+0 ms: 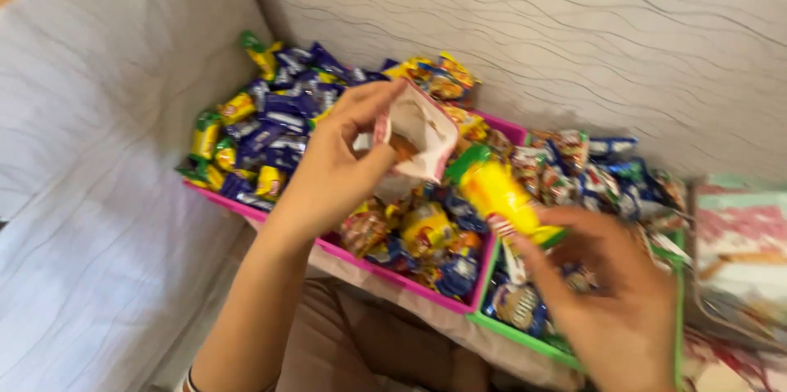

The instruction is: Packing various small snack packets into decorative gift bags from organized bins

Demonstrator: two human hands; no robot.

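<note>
In the head view, the left hand (332,166) is pinching an open white-and-pink paper pouch (416,134) above the pink plastic tray (385,275) heaped with small snack packets. The right hand (611,289) is gripping a yellow, green-ended snack packet (500,195) over that tray's right edge, beside the green plastic tray (525,336).

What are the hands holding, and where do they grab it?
Left hand pinches an open white pouch by its rim; right hand holds a yellow packet by its lower end.
</note>
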